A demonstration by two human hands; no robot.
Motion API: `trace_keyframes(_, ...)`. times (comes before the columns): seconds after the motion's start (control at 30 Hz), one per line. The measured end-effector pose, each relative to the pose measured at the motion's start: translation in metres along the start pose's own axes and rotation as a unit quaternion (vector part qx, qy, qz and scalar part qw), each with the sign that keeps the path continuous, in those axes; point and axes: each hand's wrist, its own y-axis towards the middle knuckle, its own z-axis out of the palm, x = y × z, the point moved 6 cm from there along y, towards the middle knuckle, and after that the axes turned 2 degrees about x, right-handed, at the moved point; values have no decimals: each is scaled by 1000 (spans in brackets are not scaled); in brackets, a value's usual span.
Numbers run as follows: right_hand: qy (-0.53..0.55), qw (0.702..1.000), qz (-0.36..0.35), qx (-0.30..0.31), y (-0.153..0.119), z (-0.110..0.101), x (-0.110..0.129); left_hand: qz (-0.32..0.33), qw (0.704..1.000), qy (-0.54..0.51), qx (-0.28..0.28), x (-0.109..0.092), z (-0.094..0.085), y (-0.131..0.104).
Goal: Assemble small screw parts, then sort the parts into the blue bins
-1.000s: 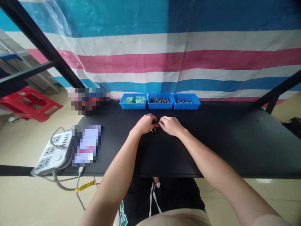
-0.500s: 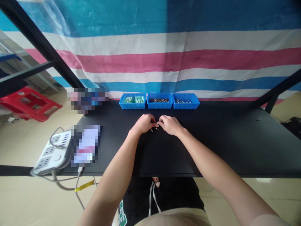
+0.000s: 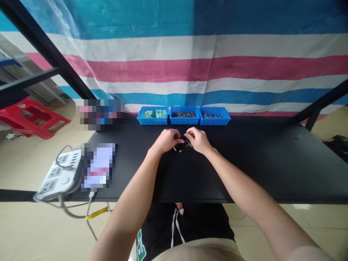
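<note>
My left hand (image 3: pixel 168 140) is closed over the black table, thumb and fingers curled together; whatever they may hold is too small to make out. Facing it, my right hand (image 3: pixel 198 139) is also closed, thumb against fingertips, its contents hidden. A narrow gap separates the two hands. Beneath and between them lie several small metal pieces: a brass-coloured bit (image 3: pixel 181 150), a shiny piece (image 3: pixel 174 148) by my left thumb, and small pieces (image 3: pixel 188 144) under my right fingers.
Three blue bins stand behind the hands: the left bin (image 3: pixel 152 120) holds green-and-white packets, the middle bin (image 3: pixel 184 121) brownish metal parts, the right bin (image 3: pixel 214 122) silvery ones. A white power strip (image 3: pixel 61 174) sits at left. A small metal piece (image 3: pixel 298 137) lies far right.
My hands have drawn apart from fingertips nearly touching to a small gap. More small metal pieces show beneath my right hand.
</note>
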Motion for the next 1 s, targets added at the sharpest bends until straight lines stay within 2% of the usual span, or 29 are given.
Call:
trace_keyframes(0.13,1,1000,-19,-16,0,-1,1,19,999,-16,-26,-3,-4,0)
trace_keyframes(0.47,-30,999,-8,-13,0,0,0,50,995,-47,-77,-1,-6,-1)
trace_keyframes(0.63,-38,999,4,-6,0,0,-1,40,996,-34,-76,-1,-7,-1)
trace_keyframes(0.73,-29,999,-12,-9,0,0,0,33,996,-25,-80,0,-8,-1)
trace_keyframes(1.0,-14,999,-37,-8,-1,-3,8,5,992,-44,-119,3,-12,-1)
